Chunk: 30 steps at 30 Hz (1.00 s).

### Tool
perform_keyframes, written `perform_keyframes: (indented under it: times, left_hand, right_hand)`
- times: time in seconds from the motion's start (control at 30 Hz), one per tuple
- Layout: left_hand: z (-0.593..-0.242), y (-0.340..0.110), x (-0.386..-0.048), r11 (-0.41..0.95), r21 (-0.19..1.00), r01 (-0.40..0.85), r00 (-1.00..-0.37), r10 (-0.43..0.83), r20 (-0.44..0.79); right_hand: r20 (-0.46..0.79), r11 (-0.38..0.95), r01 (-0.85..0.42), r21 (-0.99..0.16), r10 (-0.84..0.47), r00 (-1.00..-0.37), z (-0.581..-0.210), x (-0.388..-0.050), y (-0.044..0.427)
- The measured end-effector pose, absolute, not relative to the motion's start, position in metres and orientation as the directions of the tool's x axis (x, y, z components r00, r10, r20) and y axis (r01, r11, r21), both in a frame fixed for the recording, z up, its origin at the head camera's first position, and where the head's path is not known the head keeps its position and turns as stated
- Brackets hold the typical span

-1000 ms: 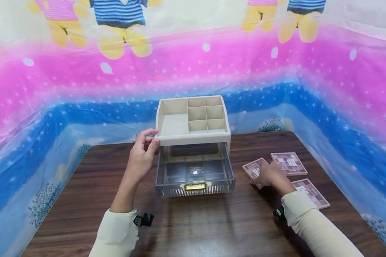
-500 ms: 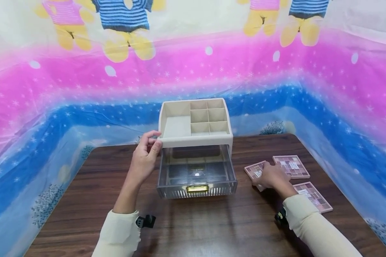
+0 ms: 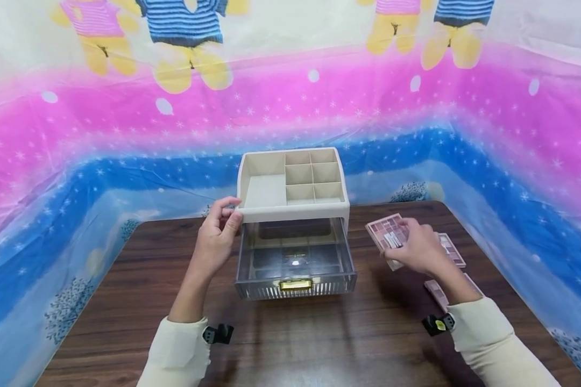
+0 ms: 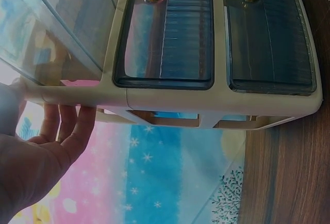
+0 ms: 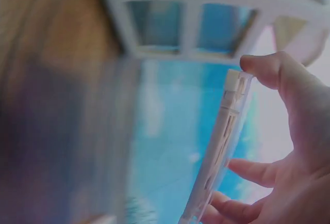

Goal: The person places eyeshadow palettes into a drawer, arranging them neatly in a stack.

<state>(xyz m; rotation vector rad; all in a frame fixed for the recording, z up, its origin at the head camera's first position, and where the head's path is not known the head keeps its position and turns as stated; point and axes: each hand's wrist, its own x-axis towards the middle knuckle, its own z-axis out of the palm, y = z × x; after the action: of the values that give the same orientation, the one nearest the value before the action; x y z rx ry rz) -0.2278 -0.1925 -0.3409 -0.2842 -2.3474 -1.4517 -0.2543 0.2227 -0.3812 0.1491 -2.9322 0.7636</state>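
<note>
A cream organizer (image 3: 292, 213) with a compartmented top has its clear top drawer (image 3: 295, 263) pulled out at the front. The left hand (image 3: 216, 234) grips the organizer's left front corner, thumb in front and fingers along the side; in the left wrist view the hand (image 4: 46, 157) holds the frame beside the drawer. To the organizer's right, the right hand (image 3: 423, 248) holds a pink palette (image 3: 384, 231) off the table, tilted. The right wrist view shows that palette (image 5: 219, 141) edge-on, between the thumb and fingers of the hand (image 5: 289, 167).
Two more pink palettes lie on the brown table (image 3: 300, 344) at the right: one (image 3: 452, 252) behind the right hand, another (image 3: 436, 293) partly under the forearm. Two closed drawers (image 4: 170, 38) show below the pulled one. A patterned curtain (image 3: 290, 118) surrounds the table.
The right hand has lifted the left palette from the table, raising and tilting it. The left hand keeps its grip on the organizer, and the drawer has stayed pulled out.
</note>
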Motion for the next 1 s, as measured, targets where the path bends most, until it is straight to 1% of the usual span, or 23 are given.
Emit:
perform_keyframes:
  times: [0.3, 0.4, 0.5, 0.7, 0.87, 1.0]
  left_hand:
    - [-0.34, -0.193, -0.228, 0.458, 0.815, 0.355, -0.913, -0.016, 0.407]
    - [-0.338, -0.193, -0.229, 0.46, 0.813, 0.358, -0.912, -0.016, 0.41]
    - [-0.337, -0.194, -0.23, 0.467, 0.81, 0.355, -0.913, -0.012, 0.407]
    - [-0.338, -0.194, -0.229, 0.472, 0.807, 0.355, -0.912, -0.013, 0.41]
    - [-0.342, -0.194, -0.229, 0.47, 0.804, 0.363, -0.909, -0.012, 0.417]
    - [-0.343, -0.193, -0.228, 0.467, 0.806, 0.362, -0.91, -0.01, 0.414]
  right_hand:
    - [0.322, 0.807, -0.307, -0.505, -0.154, -0.934, -0.32, -0.22, 0.2]
    - [0.361, 0.78, -0.363, -0.51, -0.189, -0.913, -0.303, -0.21, 0.188]
    - [0.393, 0.769, -0.413, -0.488, -0.229, -0.891, -0.29, -0.203, 0.175]
    - [0.434, 0.757, -0.5, -0.421, -0.315, -0.844, -0.275, -0.2, 0.152]
    - [0.423, 0.742, -0.54, -0.396, -0.375, -0.825, -0.268, -0.2, 0.134]
    - [0.421, 0.721, -0.59, -0.363, -0.439, -0.794, -0.267, -0.199, 0.12]
